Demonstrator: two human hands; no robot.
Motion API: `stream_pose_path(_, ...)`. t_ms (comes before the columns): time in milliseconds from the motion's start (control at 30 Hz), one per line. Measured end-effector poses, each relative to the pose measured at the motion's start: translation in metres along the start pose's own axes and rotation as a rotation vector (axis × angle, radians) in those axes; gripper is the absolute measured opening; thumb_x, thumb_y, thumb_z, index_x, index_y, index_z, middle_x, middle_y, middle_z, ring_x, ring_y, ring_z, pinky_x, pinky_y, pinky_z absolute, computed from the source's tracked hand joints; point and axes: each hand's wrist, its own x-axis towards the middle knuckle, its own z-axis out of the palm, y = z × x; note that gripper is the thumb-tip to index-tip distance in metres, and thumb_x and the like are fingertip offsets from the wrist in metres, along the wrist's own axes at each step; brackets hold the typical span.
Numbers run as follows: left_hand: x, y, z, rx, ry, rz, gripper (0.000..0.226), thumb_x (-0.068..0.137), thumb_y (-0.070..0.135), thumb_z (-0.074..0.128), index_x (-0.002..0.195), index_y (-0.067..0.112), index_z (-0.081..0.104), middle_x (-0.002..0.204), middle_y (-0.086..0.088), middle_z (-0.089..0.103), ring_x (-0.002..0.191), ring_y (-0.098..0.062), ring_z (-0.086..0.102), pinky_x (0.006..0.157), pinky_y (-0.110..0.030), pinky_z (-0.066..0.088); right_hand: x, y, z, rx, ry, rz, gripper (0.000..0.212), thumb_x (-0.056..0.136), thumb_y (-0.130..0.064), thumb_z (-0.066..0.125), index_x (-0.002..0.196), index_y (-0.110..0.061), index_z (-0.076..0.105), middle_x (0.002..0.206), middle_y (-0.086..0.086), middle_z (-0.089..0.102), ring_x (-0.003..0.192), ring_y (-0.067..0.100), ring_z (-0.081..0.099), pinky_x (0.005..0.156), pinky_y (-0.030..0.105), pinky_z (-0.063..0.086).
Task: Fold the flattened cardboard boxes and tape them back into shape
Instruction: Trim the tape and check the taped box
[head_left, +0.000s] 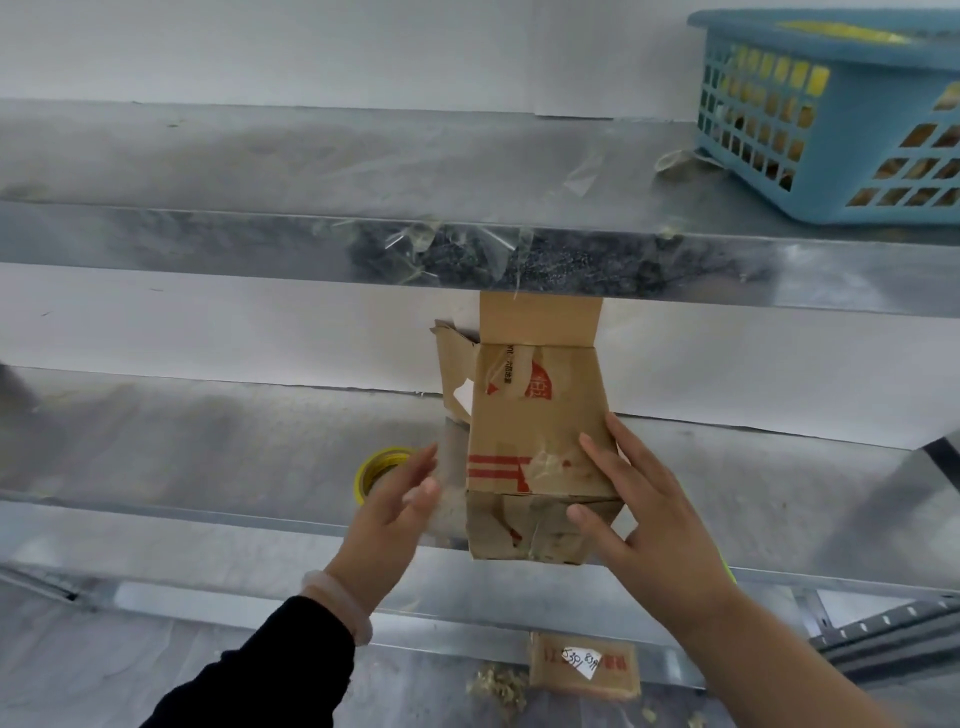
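Observation:
A small worn cardboard box (530, 436) with red print and old tape scraps stands on the middle metal shelf (234, 467), its far flaps open and upright. My right hand (649, 519) holds its right side, fingers spread on the top face and thumb on the near face. My left hand (400, 499) hovers just left of the box with straight fingers, holding nothing. A yellow tape roll (376, 470) lies on the shelf behind my left hand, partly hidden by it.
A blue plastic basket (831, 130) sits on the upper shelf at the right, with tape scraps stuck along that shelf's front edge (467, 249). A flattened cardboard piece (582, 665) with a white label lies on the floor below, among debris.

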Motion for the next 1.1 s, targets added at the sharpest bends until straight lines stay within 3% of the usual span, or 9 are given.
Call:
stream_pose_path(133, 0.007, -0.051, -0.029, 0.858, 0.02, 0.014, 0.044, 0.085, 0.027, 0.07, 0.127, 0.015, 0.061, 0.128, -0.004, 0.06, 0.125, -0.027, 0.048, 0.104, -0.035, 0.038, -0.004, -0.001, 0.003, -0.03, 0.031, -0.015, 0.06, 0.085, -0.071, 0.033, 0.141, -0.059, 0.017, 0.153, -0.038, 0.0, 0.143, -0.002, 0.016, 0.115, 0.037, 0.029)
stream_pose_path(233, 0.009, -0.063, -0.034, 1.066, -0.04, 0.095, 0.039, 0.064, 0.024, 0.085, 0.101, 0.02, 0.073, 0.102, 0.001, 0.071, 0.107, -0.031, 0.06, 0.092, -0.044, 0.048, -0.005, -0.002, 0.006, -0.049, 0.075, -0.025, 0.062, 0.09, -0.068, 0.031, 0.147, -0.051, 0.017, 0.156, -0.032, 0.003, 0.143, 0.0, 0.016, 0.114, 0.034, 0.024)
stream_pose_path(333, 0.012, -0.047, -0.034, 1.038, 0.103, 0.235, 0.006, 0.073, 0.025, 0.07, 0.078, 0.022, 0.071, 0.078, 0.003, 0.068, 0.084, -0.03, 0.065, 0.08, -0.045, 0.049, -0.003, -0.01, 0.006, -0.051, 0.114, -0.009, 0.062, 0.092, -0.063, 0.032, 0.15, -0.041, 0.026, 0.157, -0.025, 0.011, 0.144, 0.005, 0.019, 0.114, 0.036, 0.025)
stream_pose_path(467, 0.013, -0.01, -0.04, 0.819, 0.219, 0.213, 0.027, 0.085, 0.029, 0.051, 0.097, 0.014, 0.069, 0.086, -0.002, 0.07, 0.084, -0.032, 0.065, 0.088, -0.048, 0.047, 0.01, -0.033, 0.001, -0.118, 0.207, -0.084, 0.051, 0.1, -0.044, 0.047, 0.144, -0.019, 0.047, 0.155, -0.002, 0.035, 0.146, 0.019, 0.027, 0.115, 0.045, 0.031)
stream_pose_path(567, 0.004, 0.033, -0.041, 0.518, 0.293, 0.284, 0.031, 0.089, 0.04, 0.048, 0.101, 0.016, 0.064, 0.082, 0.019, 0.062, 0.078, -0.024, 0.061, 0.075, -0.042, 0.047, 0.022, -0.059, -0.001, -0.069, 0.201, -0.216, 0.048, 0.097, -0.036, 0.046, 0.143, -0.02, 0.048, 0.15, -0.011, 0.038, 0.145, 0.006, 0.024, 0.118, 0.029, 0.025)
stream_pose_path(700, -0.011, 0.074, -0.038, 0.397, 0.299, 0.466, 0.033, 0.09, 0.042, 0.047, 0.103, 0.017, 0.063, 0.089, 0.028, 0.058, 0.085, -0.009, 0.055, 0.086, -0.053, 0.048, 0.043, -0.096, 0.003, 0.105, -0.014, -0.184, 0.059, 0.099, -0.046, 0.045, 0.153, -0.034, 0.026, 0.145, -0.033, 0.016, 0.132, -0.027, 0.002, 0.108, 0.005, 0.014)
stream_pose_path(767, -0.018, 0.084, -0.037, 0.386, 0.271, 0.5, 0.029, 0.09, 0.04, 0.048, 0.103, 0.019, 0.063, 0.089, 0.027, 0.059, 0.086, -0.005, 0.053, 0.089, -0.057, 0.046, 0.053, -0.105, 0.006, 0.19, -0.055, -0.141, 0.062, 0.095, -0.047, 0.052, 0.152, -0.037, 0.028, 0.142, -0.031, 0.026, 0.129, -0.024, 0.014, 0.099, -0.003, 0.014)
stream_pose_path(933, -0.027, 0.089, -0.04, 0.486, 0.229, 0.546, 0.017, 0.092, 0.038, 0.047, 0.101, 0.03, 0.058, 0.095, 0.025, 0.06, 0.088, -0.006, 0.057, 0.11, -0.041, 0.031, 0.054, -0.107, 0.007, 0.327, 0.141, -0.095, 0.026, 0.085, -0.04, 0.071, 0.11, -0.034, 0.071, 0.107, -0.027, 0.065, 0.105, -0.011, 0.056, 0.083, -0.002, 0.037)
stream_pose_path(1100, -0.032, 0.095, -0.039, 0.578, 0.201, 0.562, 0.021, 0.091, 0.036, 0.048, 0.104, 0.024, 0.061, 0.097, 0.01, 0.066, 0.091, -0.017, 0.062, 0.109, -0.041, 0.032, 0.048, -0.106, 0.003, 0.369, 0.179, -0.185, 0.009, 0.083, -0.025, 0.076, 0.084, -0.032, 0.071, 0.089, -0.02, 0.066, 0.09, 0.002, 0.062, 0.074, 0.011, 0.047)
